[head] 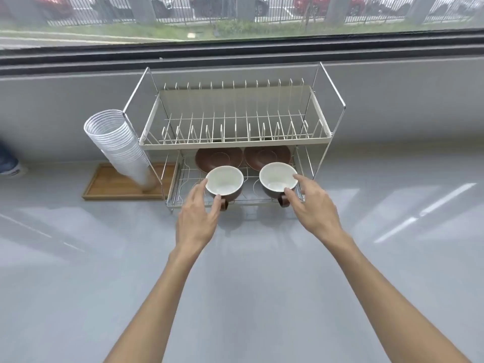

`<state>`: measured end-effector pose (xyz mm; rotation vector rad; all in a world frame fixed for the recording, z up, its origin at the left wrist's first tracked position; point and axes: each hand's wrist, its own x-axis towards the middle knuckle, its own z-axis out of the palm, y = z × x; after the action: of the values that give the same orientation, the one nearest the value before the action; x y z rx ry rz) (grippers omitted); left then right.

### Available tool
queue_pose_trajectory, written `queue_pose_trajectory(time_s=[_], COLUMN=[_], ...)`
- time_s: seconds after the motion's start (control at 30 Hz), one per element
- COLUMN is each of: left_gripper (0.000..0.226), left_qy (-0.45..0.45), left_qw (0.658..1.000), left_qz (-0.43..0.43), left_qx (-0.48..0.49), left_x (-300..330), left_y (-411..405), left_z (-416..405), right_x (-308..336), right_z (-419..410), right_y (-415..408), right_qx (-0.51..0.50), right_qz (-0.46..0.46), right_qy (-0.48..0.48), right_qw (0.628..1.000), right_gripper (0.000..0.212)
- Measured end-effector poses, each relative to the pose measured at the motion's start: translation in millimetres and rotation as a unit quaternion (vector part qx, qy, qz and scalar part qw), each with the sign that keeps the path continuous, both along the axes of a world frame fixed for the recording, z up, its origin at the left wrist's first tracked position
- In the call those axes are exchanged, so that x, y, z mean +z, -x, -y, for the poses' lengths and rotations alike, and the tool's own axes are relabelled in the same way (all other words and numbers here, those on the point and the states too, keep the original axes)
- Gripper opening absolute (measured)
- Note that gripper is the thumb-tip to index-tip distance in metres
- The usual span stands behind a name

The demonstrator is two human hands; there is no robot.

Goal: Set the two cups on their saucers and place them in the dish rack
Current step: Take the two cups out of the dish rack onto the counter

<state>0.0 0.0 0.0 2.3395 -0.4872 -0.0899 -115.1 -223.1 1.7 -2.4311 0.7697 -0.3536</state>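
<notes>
Two cups, brown outside and white inside, stand upright at the front of the lower tier of the wire dish rack [235, 145]. Behind them on the same tier lie two brown saucers, the left saucer [217, 155] and the right saucer [267, 154]; neither cup rests on a saucer. My left hand [199, 218] pinches the left cup [224, 180], index finger at its left rim and thumb by the handle. My right hand [314, 208] holds the right cup [277, 176], thumb on the near rim above the handle and index finger on the right rim.
The rack's upper tier has plate slots and holds nothing. A tilted stack of clear plastic cups [117, 142] stands on a wooden tray [110, 187] just left of the rack. The grey counter [248, 271] stretches toward me, and a window ledge runs behind the rack.
</notes>
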Motion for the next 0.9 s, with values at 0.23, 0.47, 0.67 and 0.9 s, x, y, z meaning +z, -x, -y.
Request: queue_pose_trajectory(time_s=[0.23, 0.47, 0.67, 0.9], left_gripper=[0.06, 0.055, 0.047, 0.043], left_qy=[0.008, 0.058, 0.153, 0.189], left_qw=[0.995, 0.975, 0.929, 0.888], left_qz=[-0.091, -0.199, -0.314, -0.398], left_qx=[0.046, 0.076, 0.122, 0.129], left_x=[-20.0, -27.6, -34.0, -32.1], left_y=[-25.3, -39.2, -54.9, -63.4], left_z=[15.0, 26.8, 37.6, 35.0], right_x=[-17.3, -20.3, -29.4, -32.0], right_z=[15.9, 24.5, 36.5, 40.8], right_y=[-19.2, -40.4, -55.4, -57.7], right_qx=[-0.056, -0.104, -0.136, -0.146], right_qz=[-0.023, -0.019, 0.017, 0.026], right_qy=[-0.073, -0.253, -0.393, -0.467], right_qw=[0.996, 0.962, 0.909, 0.872], right_gripper=[0.052, 0.054, 0.032, 0.044])
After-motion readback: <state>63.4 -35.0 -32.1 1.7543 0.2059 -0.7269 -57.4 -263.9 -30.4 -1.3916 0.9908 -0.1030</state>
